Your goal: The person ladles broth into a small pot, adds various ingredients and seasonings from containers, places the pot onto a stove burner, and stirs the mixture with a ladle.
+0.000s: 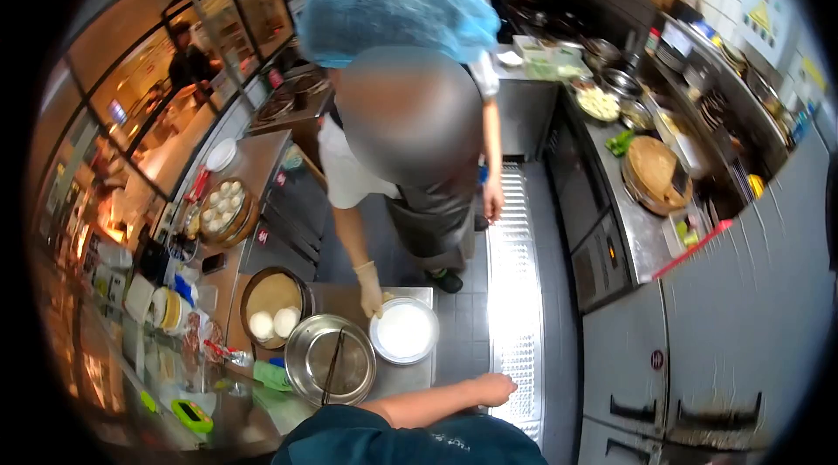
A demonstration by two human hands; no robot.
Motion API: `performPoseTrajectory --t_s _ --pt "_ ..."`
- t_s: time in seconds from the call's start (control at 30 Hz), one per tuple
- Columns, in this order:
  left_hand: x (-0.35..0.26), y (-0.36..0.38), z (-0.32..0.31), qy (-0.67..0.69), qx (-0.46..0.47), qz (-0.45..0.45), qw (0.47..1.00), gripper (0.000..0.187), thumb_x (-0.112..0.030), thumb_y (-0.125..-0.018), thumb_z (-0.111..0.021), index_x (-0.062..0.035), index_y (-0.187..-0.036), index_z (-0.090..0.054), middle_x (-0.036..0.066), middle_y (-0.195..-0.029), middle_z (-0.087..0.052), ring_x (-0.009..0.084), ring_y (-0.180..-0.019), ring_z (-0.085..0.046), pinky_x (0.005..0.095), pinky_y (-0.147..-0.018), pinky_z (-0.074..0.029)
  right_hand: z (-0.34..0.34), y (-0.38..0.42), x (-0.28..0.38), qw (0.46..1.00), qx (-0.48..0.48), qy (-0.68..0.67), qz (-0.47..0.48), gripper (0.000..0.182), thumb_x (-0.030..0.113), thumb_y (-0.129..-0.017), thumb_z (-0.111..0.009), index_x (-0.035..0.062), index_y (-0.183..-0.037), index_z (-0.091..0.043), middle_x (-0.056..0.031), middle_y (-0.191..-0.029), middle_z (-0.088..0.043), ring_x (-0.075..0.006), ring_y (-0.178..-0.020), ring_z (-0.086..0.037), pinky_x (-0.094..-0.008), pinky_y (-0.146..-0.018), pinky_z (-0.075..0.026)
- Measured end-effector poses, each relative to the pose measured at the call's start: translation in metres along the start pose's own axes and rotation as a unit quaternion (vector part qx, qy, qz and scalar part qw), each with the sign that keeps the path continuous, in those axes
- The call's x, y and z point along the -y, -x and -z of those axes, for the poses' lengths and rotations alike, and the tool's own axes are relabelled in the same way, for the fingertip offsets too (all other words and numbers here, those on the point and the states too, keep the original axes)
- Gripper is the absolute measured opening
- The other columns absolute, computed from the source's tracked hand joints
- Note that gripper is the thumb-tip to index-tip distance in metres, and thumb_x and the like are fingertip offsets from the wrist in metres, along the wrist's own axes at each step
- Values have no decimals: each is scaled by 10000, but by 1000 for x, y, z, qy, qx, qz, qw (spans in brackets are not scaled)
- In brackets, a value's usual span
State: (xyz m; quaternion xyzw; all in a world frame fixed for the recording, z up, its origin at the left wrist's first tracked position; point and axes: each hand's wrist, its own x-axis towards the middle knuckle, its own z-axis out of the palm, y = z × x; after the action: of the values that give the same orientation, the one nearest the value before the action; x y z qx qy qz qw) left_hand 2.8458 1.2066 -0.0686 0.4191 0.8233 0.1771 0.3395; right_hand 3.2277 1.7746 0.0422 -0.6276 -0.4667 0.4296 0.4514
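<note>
My left hand reaches across in front of my teal shirt, with its fingers curled into a loose fist. Nothing sticks out of it. My right hand is out of view. Nearest on the counter is a round white container; a co-worker's gloved hand touches its rim. Left of it, a steel bowl has a pair of long dark chopsticks or tongs resting in it. Behind that, a round steamer holds white buns.
A co-worker in a blue hair net stands across the counter corner. Another steamer of small buns sits at the left. Steel fridge doors are at the right. A metal floor grate runs down the aisle.
</note>
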Motion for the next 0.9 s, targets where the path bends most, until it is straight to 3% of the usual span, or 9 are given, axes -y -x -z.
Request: performPoseTrajectory --t_s 0.1,0.17,0.2,0.23,0.33,0.43,0.6,0.73,0.9 --pt "-5 -14 -20 -10 29 -43 999 263 -112 -825 -602 -17 -1057 -679 225 -1015 -681 379 -994 -667 489 -841 -546 -2 -25 -22 994 95 -13 43 642 405 -1017 -453 218 -1583 -212 -18 -1632 -226 -292 -1477 -231 -577 -1039 -447" --pt "-15 -22 -26 -36 82 -109 990 274 -127 -829 -585 -8 -1058 -678 253 -964 -678 400 -984 -658 495 -845 -533 45 -36 -96 804 25 439 400 570 142 -967 -556 116 -1501 -360 -111 -1539 -382 -304 -1378 -403 -526 -1099 -413" --pt "-45 -15 -2 -23 67 -130 989 267 -146 -844 -595 -7 -1058 -675 252 -996 -677 418 -990 -649 506 -853 -525 40 24 -76 981 95 59 159 498 142 -982 -542 88 -1458 -403 -117 -1484 -431 -279 -1306 -472 -424 -1084 -455" --pt "-56 -14 -7 -48 85 -144 985 280 -181 -861 -610 -9 -1075 -666 260 -1005 -674 421 -989 -648 510 -856 -523 57 62 -90 989 31 58 132 371 254 -1019 -502 66 -1338 -524 -133 -1368 -534 -244 -1210 -536 -378 -995 -497" --pt "-63 -35 -43 -129 121 -235 956 358 -281 -898 -634 -8 -1130 -636 279 -1038 -664 433 -986 -643 513 -856 -522 84 185 -80 970 -102 184 120 439 386 -1033 -419 -7 -1113 -597 -246 -996 -635 -417 -957 -585 -458 -890 -449" --pt "-83 -64 -58 -186 187 -300 917 437 -342 -911 -641 3 -1177 -609 291 -1070 -655 444 -993 -637 508 -859 -524 143 266 -131 949 -148 242 135 382 261 -1019 -401 -51 -1143 -583 -309 -1172 -577 -459 -1102 -522 -471 -976 -410" --pt "-189 -95 -72 -281 205 -354 868 450 -305 -911 -642 22 -1217 -599 273 -1078 -663 425 -1002 -646 490 -872 -529 224 354 -251 914 -287 -268 99 480 334 -1050 -439 17 -1410 -447 -83 -1418 -487 -223 -1327 -425 -380 -1134 -313" --pt "-286 -129 -95 -262 169 -411 857 445 -285 -905 -649 14 -1233 -614 264 -1070 -677 403 -1010 -652 468 -882 -531 282 391 -247 794 -417 -442 -7 498 359 -1052 -397 19 -1409 -465 -106 -1450 -489 -252 -1344 -443 -389 -1128 -350" --pt "-430 -147 -127 -106 123 -481 862 382 -192 -888 -670 41 -1189 -637 231 -1029 -691 355 -943 -682 413 -851 -544 369 397 -306 827 -413 -374 76 532 397 -1053 -371 18 -1416 -461 -104 -1448 -490 -266 -1332 -453 -407 -1120 -363"
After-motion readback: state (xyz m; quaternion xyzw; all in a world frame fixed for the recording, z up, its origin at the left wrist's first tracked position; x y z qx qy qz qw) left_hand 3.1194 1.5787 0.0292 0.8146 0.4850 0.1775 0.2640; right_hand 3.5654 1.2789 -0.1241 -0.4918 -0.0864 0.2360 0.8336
